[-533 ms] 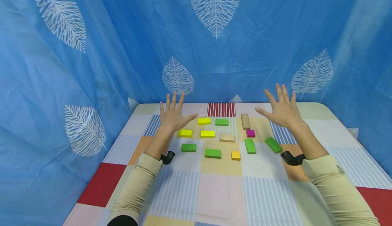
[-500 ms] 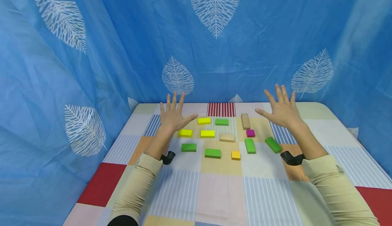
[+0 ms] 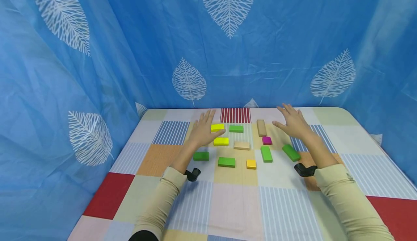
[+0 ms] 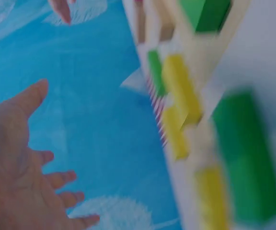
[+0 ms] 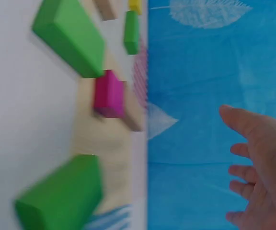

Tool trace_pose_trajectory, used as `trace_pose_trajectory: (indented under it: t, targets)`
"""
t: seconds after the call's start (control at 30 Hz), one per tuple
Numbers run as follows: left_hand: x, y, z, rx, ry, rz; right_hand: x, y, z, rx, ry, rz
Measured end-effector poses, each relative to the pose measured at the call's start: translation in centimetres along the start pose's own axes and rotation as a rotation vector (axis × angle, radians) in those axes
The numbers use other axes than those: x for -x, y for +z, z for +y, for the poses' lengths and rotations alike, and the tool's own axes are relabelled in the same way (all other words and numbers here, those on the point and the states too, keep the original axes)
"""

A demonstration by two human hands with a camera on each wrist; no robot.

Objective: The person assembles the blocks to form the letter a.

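Note:
My left hand [image 3: 202, 132] hovers over the left side of a spread of wooden blocks, fingers extended and holding nothing. It covers one yellow block in the head view; two others, a far yellow block [image 3: 217, 127] and a nearer yellow block [image 3: 221, 141], show beside the thumb. My right hand [image 3: 294, 124], likewise empty with fingers extended, is in the air at the right. Nearest to it are a purple block [image 3: 266, 140], an upright-lying tan block [image 3: 261, 128] and a slanted green block [image 3: 291, 153]. Both wrist views show the palms apart from the blocks.
Further blocks lie on the patchwork tablecloth [image 3: 234, 204]: a green block [image 3: 226, 162], an orange block [image 3: 251, 164], a pale wooden block [image 3: 241, 145] and several more green ones. A blue curtain [image 3: 260, 52] with white leaves hangs behind the table's far edge.
My left hand has moved right and lower over the blocks, its fingers closer together. The right hand has dropped slightly, its fingers less spread. The blocks lie where they were.

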State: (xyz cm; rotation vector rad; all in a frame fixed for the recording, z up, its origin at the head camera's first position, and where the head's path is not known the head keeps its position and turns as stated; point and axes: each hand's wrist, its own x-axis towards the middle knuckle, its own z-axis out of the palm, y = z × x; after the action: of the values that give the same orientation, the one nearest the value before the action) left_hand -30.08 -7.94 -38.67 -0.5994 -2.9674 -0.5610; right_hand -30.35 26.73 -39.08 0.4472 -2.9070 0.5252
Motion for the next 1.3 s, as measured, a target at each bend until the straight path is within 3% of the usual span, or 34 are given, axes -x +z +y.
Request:
trace_pose_trajectory:
  t: [0.23,0.47,0.67,0.87,1.03,1.3]
  targets:
    - [-1.5,4.9,2.6,0.34,0.178,-0.038,-1.4,3.2,1.7,-0.265,0.014,0.007]
    - [-3.4,8.4,6.2,0.536,0.311,0.046,-2.9,4.9,2.2,-0.426,0.01,0.068]
    - [-4.5,10.6,8.2,0.553,0.252,0.014,-4.0,6.7,2.6,-0.629,0.073,-0.023]
    - [-5.5,12.6,8.6,0.545,0.191,0.003,-3.6,8.1,3.3,-0.769,0.103,-0.098]
    - [-5.8,13.7,8.6,0.474,0.198,0.02,-3.2,8.8,3.6,-0.79,0.049,-0.12]
    - [-5.9,13.9,9.3,0.359,0.188,0.037,-3.3,9.3,3.8,-0.748,0.012,-0.091]
